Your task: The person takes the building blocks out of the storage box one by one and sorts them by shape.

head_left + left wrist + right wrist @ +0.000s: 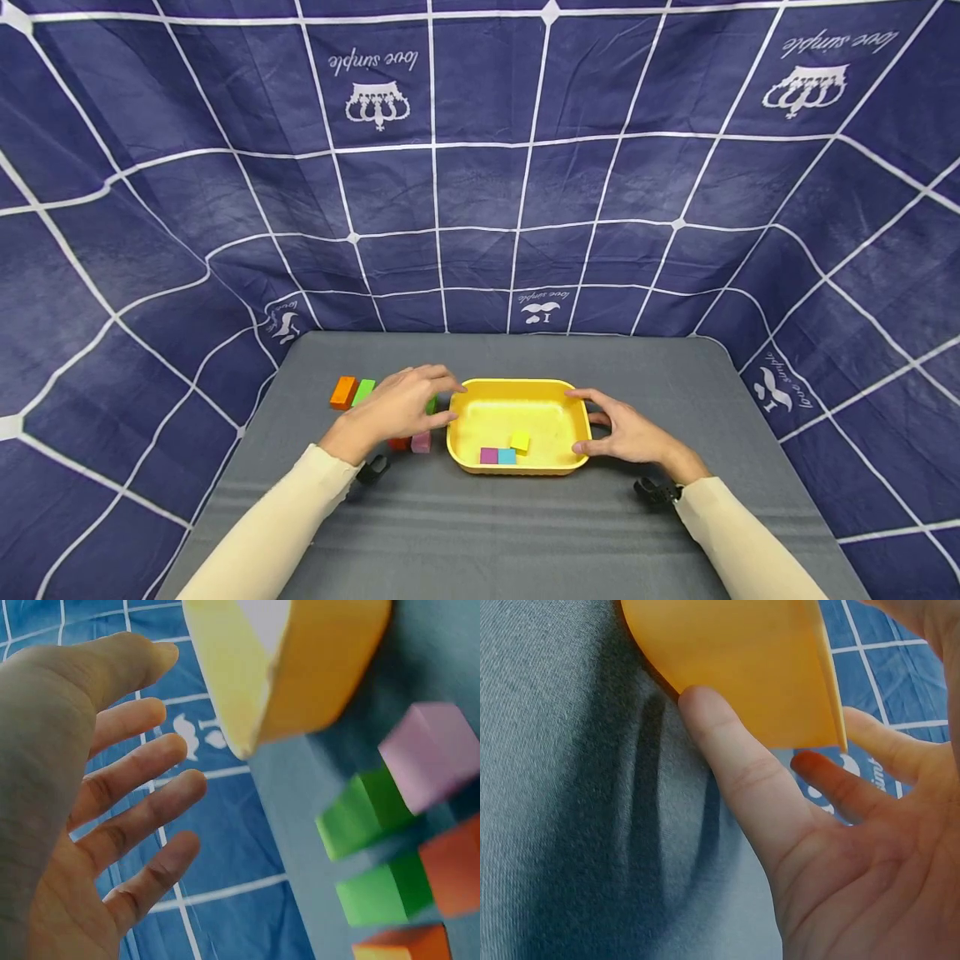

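Note:
A yellow plastic tray (pixel 476 412) stands on the grey surface between both hands. Inside it lie a purple block (pixel 489 456), a blue block (pixel 507 457) and a yellow block (pixel 520 442). My left hand (pixel 411 404) hovers by the tray's left end, fingers spread and holding nothing; the left wrist view shows a gap between its fingertips (pixel 174 746) and the tray wall (pixel 322 675). At the right end, my right hand (pixel 633 433) spans the tray with loosely extended fingers. One fingertip (pixel 701 705) is against the outer wall (pixel 735 667), others near the rim.
Left of the tray, partly under the left hand, sit an orange block (pixel 344 392), green blocks (pixel 363 391), a red block (pixel 399 444) and a pink block (pixel 422 442). Blue cloth (pixel 480 183) with white lines hangs behind and along both sides.

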Available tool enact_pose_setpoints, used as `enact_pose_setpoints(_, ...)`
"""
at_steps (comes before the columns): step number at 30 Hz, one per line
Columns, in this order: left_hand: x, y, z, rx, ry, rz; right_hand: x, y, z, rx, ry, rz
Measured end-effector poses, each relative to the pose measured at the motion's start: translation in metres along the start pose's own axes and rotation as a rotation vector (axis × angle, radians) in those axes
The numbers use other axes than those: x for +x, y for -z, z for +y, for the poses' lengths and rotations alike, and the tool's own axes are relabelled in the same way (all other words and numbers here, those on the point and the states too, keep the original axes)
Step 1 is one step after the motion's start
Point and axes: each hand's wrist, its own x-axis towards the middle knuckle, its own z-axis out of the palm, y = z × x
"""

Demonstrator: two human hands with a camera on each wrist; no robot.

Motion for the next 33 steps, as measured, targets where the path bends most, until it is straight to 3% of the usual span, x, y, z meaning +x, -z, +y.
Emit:
enact_pose_setpoints(11, 0.046, -0.012, 0.025, 0.014, -0.085, -0.089, 0.001, 0.003, 0.004, 0.061, -0.035, -0.046)
enact_pose_setpoints(22, 0.084, -0.029, 0.046, -0.033, -0.138, -0.270, 0.003, 0.007, 0.002, 0.066, -0.022, -0.060)
enact_pose_setpoints(27, 0.097, -0.039, 0.053, -0.056, -0.162, -0.347, 0.004, 0.007, 0.001, 0.079, -0.039, -0.066)
enact_pose_setpoints(33, 0.106, -0.052, 0.057, -0.077, -0.203, -0.392, 0.005, 0.007, 0.001, 0.113, -0.029, -0.071)
